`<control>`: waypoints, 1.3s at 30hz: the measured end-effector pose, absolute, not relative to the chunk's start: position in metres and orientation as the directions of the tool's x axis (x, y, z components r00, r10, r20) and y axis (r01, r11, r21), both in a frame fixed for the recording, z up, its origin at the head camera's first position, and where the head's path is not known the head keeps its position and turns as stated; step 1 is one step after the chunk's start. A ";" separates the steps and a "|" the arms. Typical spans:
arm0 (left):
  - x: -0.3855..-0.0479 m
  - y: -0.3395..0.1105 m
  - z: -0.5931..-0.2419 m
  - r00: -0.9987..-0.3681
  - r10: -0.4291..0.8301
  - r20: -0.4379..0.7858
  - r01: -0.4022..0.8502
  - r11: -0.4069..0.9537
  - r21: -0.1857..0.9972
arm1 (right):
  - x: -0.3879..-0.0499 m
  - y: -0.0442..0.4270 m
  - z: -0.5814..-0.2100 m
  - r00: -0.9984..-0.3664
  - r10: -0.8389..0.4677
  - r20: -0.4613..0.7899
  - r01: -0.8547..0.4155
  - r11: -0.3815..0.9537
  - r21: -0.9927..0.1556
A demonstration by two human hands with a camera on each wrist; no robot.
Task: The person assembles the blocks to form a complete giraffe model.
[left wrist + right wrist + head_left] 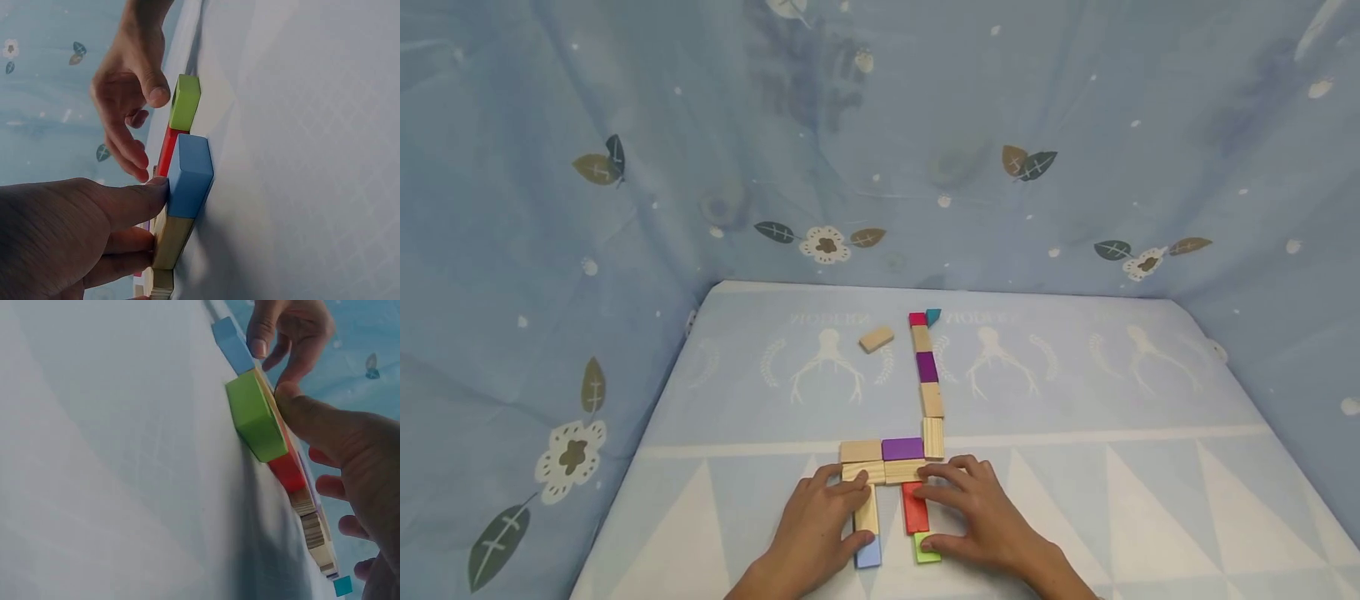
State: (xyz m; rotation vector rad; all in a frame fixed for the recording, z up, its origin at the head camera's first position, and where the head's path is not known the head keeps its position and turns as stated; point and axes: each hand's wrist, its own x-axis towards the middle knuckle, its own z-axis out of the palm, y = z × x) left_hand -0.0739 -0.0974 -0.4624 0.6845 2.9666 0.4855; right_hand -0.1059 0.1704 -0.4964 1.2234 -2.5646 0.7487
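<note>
Flat wooden blocks lie joined in a figure on the cloth. My left hand (816, 529) rests along its left leg, thumb on the light blue block (868, 557) and fingers on a plain block (865, 517) and the crosswise plain block (853, 472). Over the right leg lies my right hand (988, 517), its thumb at the green block (929, 557) and fingertips by the red block (914, 515) and another crosswise plain block (901, 472). Above these sit a plain block (860, 452) and a purple block (902, 448). In both wrist views the fingers look relaxed.
A column of blocks runs away from me, from a grooved plain block (933, 437) past a purple block (927, 367) to a small red block (917, 319) and a teal piece (933, 316). One plain block (876, 339) lies apart. Blue patterned curtain (895, 167) encloses the table.
</note>
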 end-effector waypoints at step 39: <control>-0.211 -0.089 -0.447 -0.903 0.335 0.268 0.408 0.865 0.293 | -0.102 0.169 -0.506 -0.665 -0.656 0.357 -0.746 0.557 -0.366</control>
